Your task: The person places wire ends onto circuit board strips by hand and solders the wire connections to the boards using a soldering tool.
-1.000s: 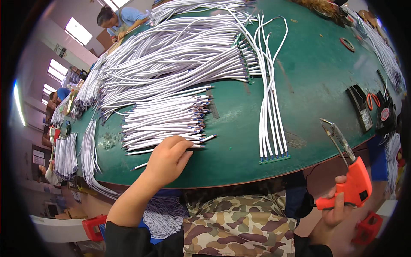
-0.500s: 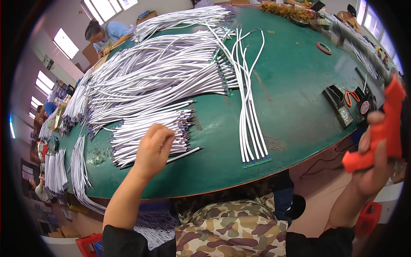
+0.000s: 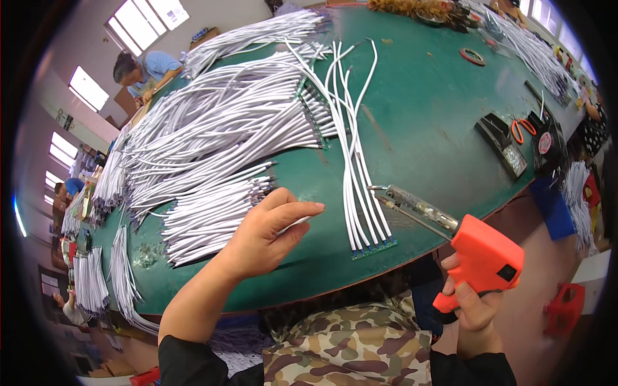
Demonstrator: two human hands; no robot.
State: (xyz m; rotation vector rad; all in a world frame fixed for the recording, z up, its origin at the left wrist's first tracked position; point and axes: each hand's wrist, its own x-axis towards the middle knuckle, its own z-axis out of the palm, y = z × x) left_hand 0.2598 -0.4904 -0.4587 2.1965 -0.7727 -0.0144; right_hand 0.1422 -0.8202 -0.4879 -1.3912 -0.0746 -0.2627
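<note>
My right hand grips the handle of an orange-red soldering gun, whose metal tip points left over the white cables. Those several long cables lie fanned out and crossing, their near ends joined to a narrow green circuit board strip by the table's front edge. My left hand is beside the pile of short white cables, index finger stretched and the rest curled. A short white cable shows between its thumb and index finger; its other end is hidden by the hand.
Large heaps of long white cables cover the left of the green table. Orange-handled scissors, a black holder and a tape roll lie to the right. A person in blue works at the far left.
My right hand has swung the soldering gun from the far right in towards the cables on the board strip. My left hand has shifted right, its index finger now stretched, with a short cable in it.
</note>
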